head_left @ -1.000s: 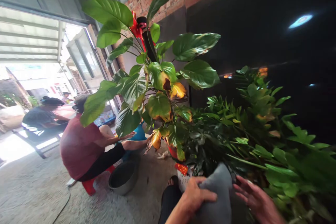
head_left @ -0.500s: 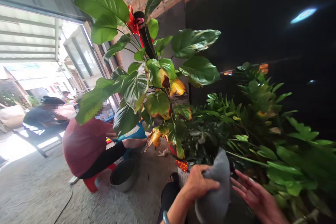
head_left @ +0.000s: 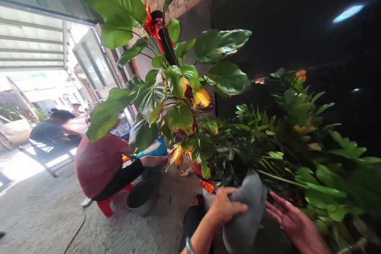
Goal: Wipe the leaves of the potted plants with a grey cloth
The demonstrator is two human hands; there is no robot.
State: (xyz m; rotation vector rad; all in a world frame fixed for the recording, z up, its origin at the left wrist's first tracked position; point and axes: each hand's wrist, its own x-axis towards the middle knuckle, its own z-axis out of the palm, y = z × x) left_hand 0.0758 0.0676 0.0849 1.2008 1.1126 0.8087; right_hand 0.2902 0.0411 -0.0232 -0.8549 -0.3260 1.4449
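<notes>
Low in the view, my left hand [head_left: 226, 207] grips a limp grey cloth [head_left: 247, 210] between the thumb and the fingers. A pale bangle sits on that wrist. The cloth hangs down from the grip, its top corner bent to the right. Just right of the cloth, my right hand [head_left: 288, 216] has its fingers stretched out and apart, palm partly turned up. Its fingertips are close to the cloth's right edge; whether they touch it I cannot tell.
A tall potted plant [head_left: 181, 117] with yellowing leaves stands ahead, and a leafy bush [head_left: 297, 147] fills the right side. To the left, a person in a red shirt [head_left: 99, 162] sits on a red stool [head_left: 105, 206] beside a grey bucket [head_left: 142, 198]. Another person [head_left: 55, 129] sits farther back.
The cloth's upper part has turned and spread to the right, showing more of its face. My right hand has shifted slightly right and down. My left hand keeps its hold.
</notes>
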